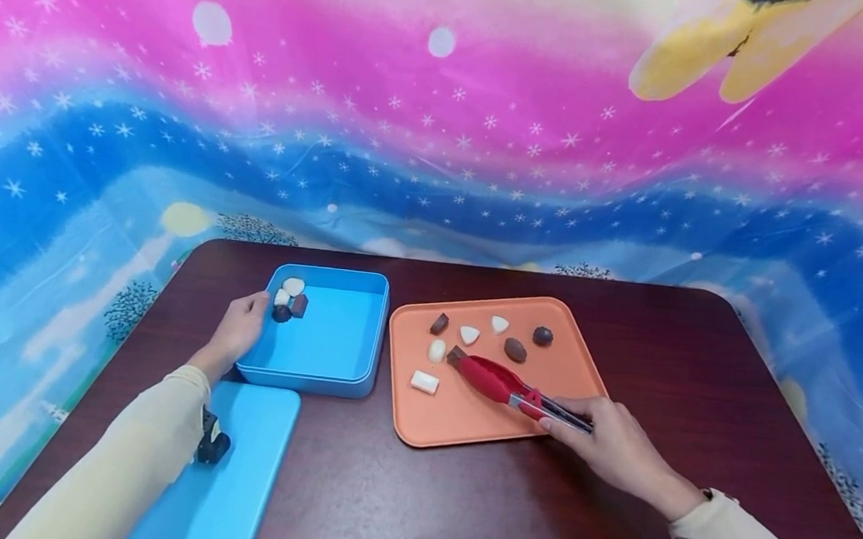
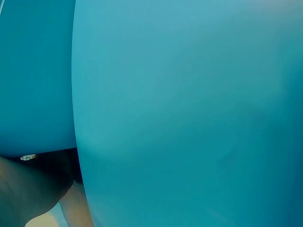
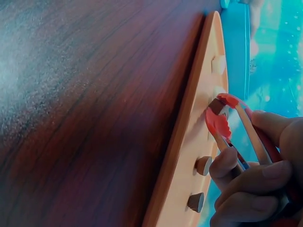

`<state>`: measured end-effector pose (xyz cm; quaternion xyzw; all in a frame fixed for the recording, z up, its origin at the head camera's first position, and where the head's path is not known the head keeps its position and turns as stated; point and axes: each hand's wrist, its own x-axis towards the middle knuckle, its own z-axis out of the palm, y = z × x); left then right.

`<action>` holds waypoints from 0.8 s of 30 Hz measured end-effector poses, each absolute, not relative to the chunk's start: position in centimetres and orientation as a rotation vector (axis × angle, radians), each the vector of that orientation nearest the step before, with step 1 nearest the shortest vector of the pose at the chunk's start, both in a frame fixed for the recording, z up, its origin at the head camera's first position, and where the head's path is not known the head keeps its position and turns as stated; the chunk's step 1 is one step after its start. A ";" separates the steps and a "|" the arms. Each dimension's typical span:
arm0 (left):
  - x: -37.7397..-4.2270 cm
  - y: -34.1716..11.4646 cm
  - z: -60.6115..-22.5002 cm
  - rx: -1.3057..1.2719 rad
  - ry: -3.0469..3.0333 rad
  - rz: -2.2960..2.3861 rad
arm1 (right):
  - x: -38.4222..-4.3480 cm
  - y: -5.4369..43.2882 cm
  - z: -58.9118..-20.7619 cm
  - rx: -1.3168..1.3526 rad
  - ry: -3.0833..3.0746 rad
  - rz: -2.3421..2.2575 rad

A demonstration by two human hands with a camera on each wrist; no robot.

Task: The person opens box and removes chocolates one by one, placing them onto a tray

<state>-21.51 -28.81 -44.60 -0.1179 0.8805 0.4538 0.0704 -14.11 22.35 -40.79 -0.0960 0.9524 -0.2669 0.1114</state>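
Note:
My left hand (image 1: 241, 330) grips the left wall of an open blue box (image 1: 336, 338), where white and dark brown chocolates (image 1: 299, 304) lie in the far left corner. Red-tipped tongs (image 1: 491, 380) are held in my right hand (image 1: 618, 449) over an orange tray (image 1: 429, 415). Between the tong tips is a small brown chocolate (image 3: 217, 105), clearest in the right wrist view. Around it on the tray sit a white bar-shaped piece (image 1: 424, 382), a white oval (image 1: 437, 351), two white triangular pieces (image 1: 469, 336), a brown oval (image 1: 515, 350) and other dark pieces.
A flat blue lid (image 1: 253, 457) lies in front of the box, partly under my left forearm. Everything stands on a dark wooden table (image 1: 356, 481). A patterned cloth (image 1: 441, 136) hangs behind the table and round its sides.

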 end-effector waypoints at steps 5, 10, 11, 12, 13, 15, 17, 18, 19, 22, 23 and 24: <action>-21.5 -28.6 -44.8 -0.365 2.642 1.372 | -14.2 22.7 -40.7 -0.301 2.743 -0.825; -21.4 -28.7 -45.1 -0.377 2.640 1.366 | -14.3 23.0 -40.5 -0.297 2.700 -0.838; -21.4 -28.7 -45.1 -0.373 2.636 1.361 | -14.4 23.1 -40.5 -0.286 2.698 -0.836; -21.4 -28.7 -45.1 -0.373 2.635 1.362 | -14.4 23.1 -40.4 -0.274 2.694 -0.837; -21.4 -28.7 -45.1 -0.373 2.632 1.362 | -14.4 23.1 -40.3 -0.256 2.694 -0.839; -21.5 -28.6 -45.1 -0.364 2.628 1.362 | -14.5 23.2 -40.1 -0.238 2.696 -0.841; -21.5 -28.6 -45.1 -0.362 2.627 1.362 | -14.5 23.3 -39.8 -0.230 2.700 -0.852; -21.5 -28.5 -45.0 -0.360 2.627 1.362 | -14.4 23.4 -39.6 -0.222 2.705 -0.856; -21.6 -28.6 -45.0 -0.358 2.625 1.361 | -14.4 23.3 -39.5 -0.212 2.713 -0.860; -21.6 -28.7 -44.8 -0.345 2.630 1.365 | -14.3 23.0 -39.2 -0.194 2.759 -0.870; -21.6 -28.7 -44.8 -0.339 2.629 1.366 | -14.2 22.9 -39.2 -0.183 2.781 -0.870; -21.7 -28.7 -44.8 -0.338 2.629 1.364 | -14.2 22.7 -39.3 -0.180 2.799 -0.872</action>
